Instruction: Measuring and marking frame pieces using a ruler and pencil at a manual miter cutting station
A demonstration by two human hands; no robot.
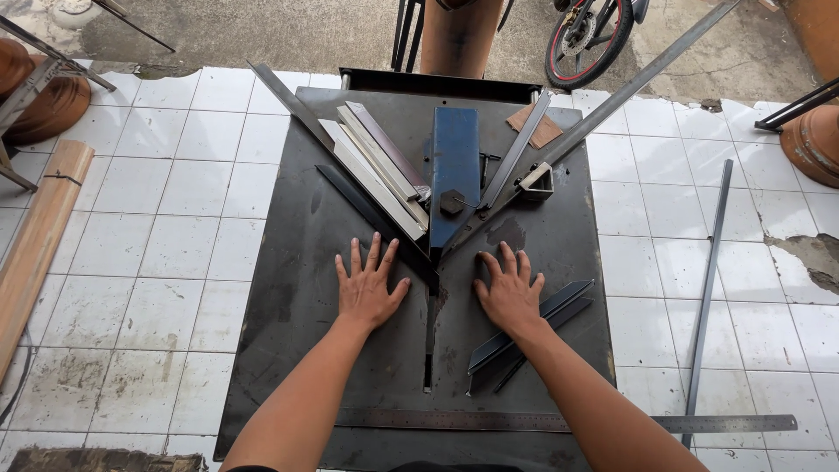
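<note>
My left hand point(368, 286) lies flat, fingers spread, on a dark steel work table point(297, 288), just left of a slot in its middle. My right hand point(509, 288) rests flat to the right of the slot, its wrist over two dark angle bars point(568, 301). Ahead of both hands a blue steel block point(455, 166) with a black hex nut point(452, 203) sits at the point of a V-shaped guide. Several pale strips point(376, 166) lie along the guide's left arm. A short piece of square tube point(536, 181) sits on the right arm.
A long steel ruler point(734, 424) lies across the table's near edge. A thin bar point(710, 280) lies on the white floor tiles at right, a wooden plank point(35, 245) at left. A long angle bar point(647, 74) runs up right. A motorbike wheel point(584, 39) stands behind.
</note>
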